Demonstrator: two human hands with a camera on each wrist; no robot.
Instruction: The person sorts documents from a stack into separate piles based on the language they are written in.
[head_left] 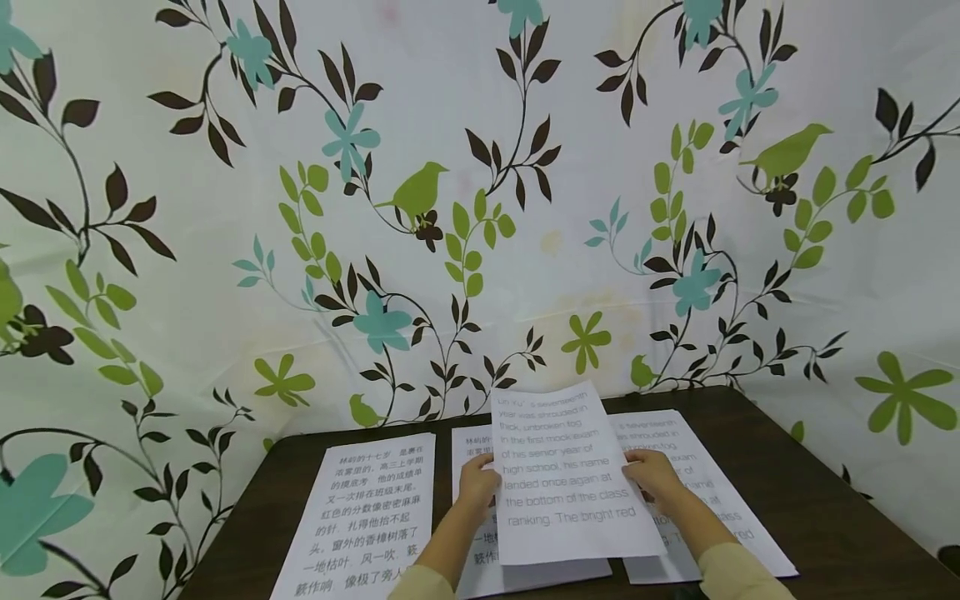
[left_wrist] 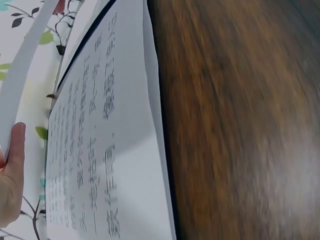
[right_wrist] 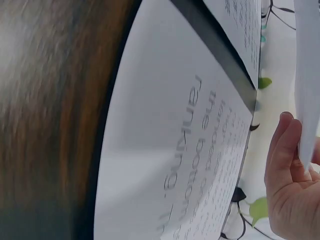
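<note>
Both hands hold up a white sheet of paper (head_left: 570, 475) printed with large English text, tilted over the table. My left hand (head_left: 477, 483) pinches its left edge; my right hand (head_left: 654, 477) grips the right edge, thumb on the near face. Beneath the sheet, partly hidden by it, lies a middle stack of paper (head_left: 555, 577) with Chinese text. To the right is a stack with English text (head_left: 720, 517), partly covered by the held sheet and my right arm. In the right wrist view, my right hand's fingers (right_wrist: 284, 145) bend around the raised sheet (right_wrist: 306, 75).
A left stack of Chinese-text pages (head_left: 367, 517) lies on the dark wooden table (head_left: 247, 517). Behind the table's far edge hangs a white cloth (head_left: 480, 208) patterned with leaves, birds and flowers. The stacks lie side by side with narrow gaps.
</note>
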